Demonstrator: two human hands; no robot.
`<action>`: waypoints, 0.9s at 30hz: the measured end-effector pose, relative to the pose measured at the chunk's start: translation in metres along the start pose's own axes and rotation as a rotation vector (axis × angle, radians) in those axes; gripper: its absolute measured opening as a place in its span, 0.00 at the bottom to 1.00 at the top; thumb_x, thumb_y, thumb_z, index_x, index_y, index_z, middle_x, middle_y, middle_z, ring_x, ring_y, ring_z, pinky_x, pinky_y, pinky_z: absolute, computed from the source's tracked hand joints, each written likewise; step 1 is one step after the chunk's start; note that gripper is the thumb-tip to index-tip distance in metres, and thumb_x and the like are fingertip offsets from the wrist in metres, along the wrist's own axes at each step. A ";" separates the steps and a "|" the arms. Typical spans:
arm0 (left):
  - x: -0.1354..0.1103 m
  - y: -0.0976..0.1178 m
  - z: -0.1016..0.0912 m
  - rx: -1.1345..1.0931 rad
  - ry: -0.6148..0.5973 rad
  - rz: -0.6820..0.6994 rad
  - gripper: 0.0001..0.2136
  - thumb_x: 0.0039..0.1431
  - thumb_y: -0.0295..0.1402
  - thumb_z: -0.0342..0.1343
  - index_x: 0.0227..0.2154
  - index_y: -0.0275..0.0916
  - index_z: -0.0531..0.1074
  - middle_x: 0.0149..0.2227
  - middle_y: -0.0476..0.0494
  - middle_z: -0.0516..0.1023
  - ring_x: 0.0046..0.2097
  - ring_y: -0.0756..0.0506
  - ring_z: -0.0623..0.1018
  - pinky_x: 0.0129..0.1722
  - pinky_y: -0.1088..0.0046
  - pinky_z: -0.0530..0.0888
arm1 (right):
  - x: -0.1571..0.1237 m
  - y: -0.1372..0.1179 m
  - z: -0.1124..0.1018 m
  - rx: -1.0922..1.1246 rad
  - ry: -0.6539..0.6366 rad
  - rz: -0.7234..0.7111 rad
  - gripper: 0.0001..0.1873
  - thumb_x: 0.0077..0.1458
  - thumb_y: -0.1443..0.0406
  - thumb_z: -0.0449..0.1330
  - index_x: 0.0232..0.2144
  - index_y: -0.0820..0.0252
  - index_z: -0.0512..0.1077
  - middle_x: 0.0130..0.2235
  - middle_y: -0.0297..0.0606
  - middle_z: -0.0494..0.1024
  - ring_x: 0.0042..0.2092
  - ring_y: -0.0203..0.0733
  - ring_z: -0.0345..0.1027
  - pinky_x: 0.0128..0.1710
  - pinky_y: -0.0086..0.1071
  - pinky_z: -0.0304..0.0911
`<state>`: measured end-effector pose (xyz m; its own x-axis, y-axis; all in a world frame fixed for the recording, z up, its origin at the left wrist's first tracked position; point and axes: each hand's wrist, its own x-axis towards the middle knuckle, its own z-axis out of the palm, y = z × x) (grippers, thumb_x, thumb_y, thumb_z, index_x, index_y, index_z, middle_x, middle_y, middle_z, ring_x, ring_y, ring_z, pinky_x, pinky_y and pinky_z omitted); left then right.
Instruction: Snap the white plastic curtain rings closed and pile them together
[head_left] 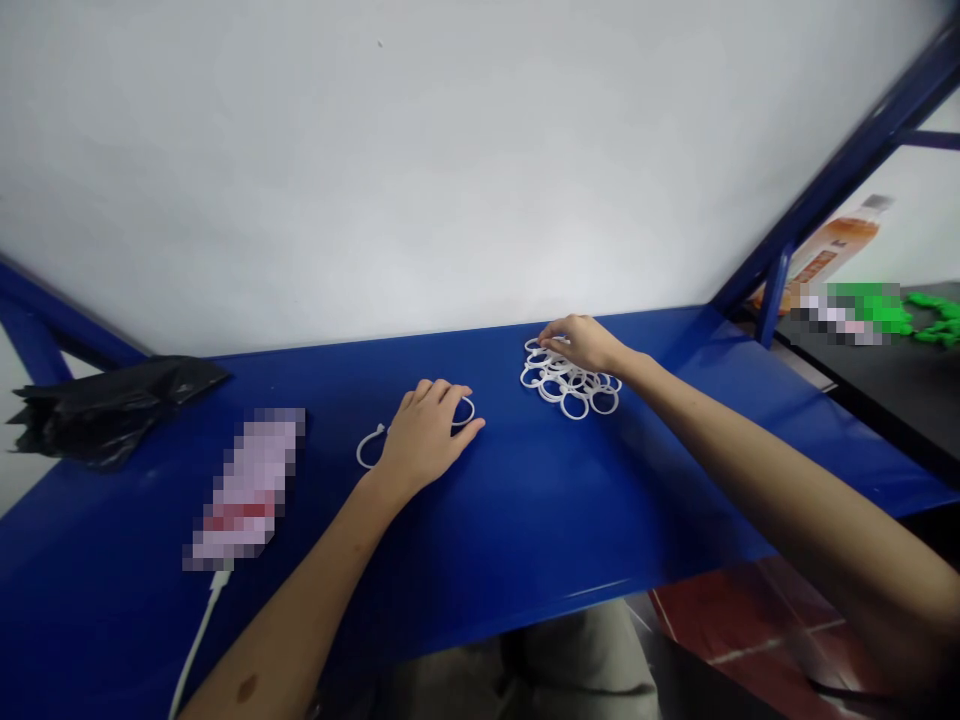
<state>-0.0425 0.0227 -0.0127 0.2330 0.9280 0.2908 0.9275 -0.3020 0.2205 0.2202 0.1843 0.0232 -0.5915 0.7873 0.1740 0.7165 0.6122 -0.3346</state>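
Observation:
Palm down on the blue tabletop, my left hand (pixel 426 432) has its fingers and thumb apart. It lies over thin white plastic rings and partly hides them. One white ring (pixel 363 450) shows to its left, and part of another (pixel 470 412) shows between its thumb and index finger. Farther right and back, my right hand (pixel 585 343) is at the far edge of a loose pile of white rings (pixel 574 405). Its fingers are pinched together on a ring there, though the fingertips are partly hidden.
A pixelated pinkish object (pixel 251 480) with a white cable (pixel 199 640) lies at the left. Behind it is a crumpled black plastic bag (pixel 120 405). Blue frame bars flank the blue table (pixel 495 540), with a white wall behind. A bottle (pixel 832 250) and green items (pixel 937 318) stand at right.

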 end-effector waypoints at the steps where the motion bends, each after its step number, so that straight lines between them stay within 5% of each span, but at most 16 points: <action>1: -0.001 0.000 0.001 0.046 0.011 -0.031 0.19 0.62 0.43 0.57 0.52 0.37 0.70 0.48 0.37 0.76 0.50 0.35 0.71 0.49 0.56 0.69 | 0.000 -0.001 0.000 -0.005 0.007 -0.002 0.12 0.61 0.64 0.57 0.40 0.57 0.81 0.43 0.42 0.83 0.45 0.49 0.76 0.46 0.45 0.70; 5: -0.002 -0.001 0.003 0.130 0.014 -0.137 0.25 0.62 0.46 0.57 0.55 0.34 0.67 0.49 0.32 0.75 0.51 0.32 0.71 0.49 0.54 0.70 | -0.005 -0.012 0.000 -0.036 0.123 -0.014 0.12 0.62 0.66 0.57 0.41 0.58 0.80 0.44 0.42 0.82 0.48 0.51 0.72 0.50 0.47 0.67; 10: 0.000 0.000 0.004 0.052 -0.020 -0.081 0.13 0.65 0.31 0.55 0.51 0.37 0.70 0.44 0.39 0.78 0.47 0.37 0.73 0.47 0.57 0.72 | -0.033 -0.057 0.013 0.069 0.310 -0.114 0.10 0.64 0.65 0.55 0.42 0.58 0.78 0.42 0.40 0.81 0.47 0.49 0.70 0.50 0.46 0.65; 14: -0.002 0.007 0.007 -0.185 0.035 0.172 0.14 0.63 0.26 0.56 0.51 0.41 0.68 0.39 0.46 0.77 0.45 0.43 0.74 0.47 0.64 0.74 | -0.062 -0.094 0.041 0.230 0.186 -0.166 0.09 0.66 0.65 0.55 0.43 0.58 0.75 0.42 0.40 0.80 0.44 0.44 0.72 0.47 0.39 0.65; 18: -0.005 0.016 0.009 -0.298 0.201 0.309 0.16 0.64 0.24 0.56 0.52 0.41 0.65 0.39 0.47 0.76 0.44 0.46 0.75 0.46 0.67 0.75 | -0.077 -0.105 0.062 0.350 0.151 -0.050 0.08 0.64 0.62 0.58 0.42 0.59 0.73 0.39 0.40 0.78 0.38 0.41 0.72 0.40 0.35 0.66; 21: -0.005 0.019 0.008 -0.300 0.269 0.338 0.12 0.64 0.24 0.55 0.49 0.41 0.66 0.36 0.49 0.76 0.43 0.47 0.76 0.44 0.69 0.76 | -0.080 -0.103 0.062 0.424 0.200 0.036 0.09 0.62 0.62 0.60 0.43 0.59 0.72 0.41 0.41 0.77 0.35 0.38 0.71 0.38 0.35 0.66; 27: -0.007 0.023 0.008 -0.185 0.440 0.473 0.11 0.62 0.27 0.60 0.46 0.42 0.69 0.35 0.49 0.80 0.47 0.46 0.77 0.48 0.70 0.77 | -0.080 -0.101 0.050 0.823 0.039 0.115 0.11 0.62 0.60 0.58 0.43 0.59 0.73 0.34 0.35 0.80 0.33 0.37 0.73 0.35 0.32 0.67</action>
<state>-0.0206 0.0114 -0.0167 0.4248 0.5225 0.7393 0.6801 -0.7232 0.1203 0.1764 0.0557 -0.0031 -0.5072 0.8529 0.1239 0.2637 0.2905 -0.9198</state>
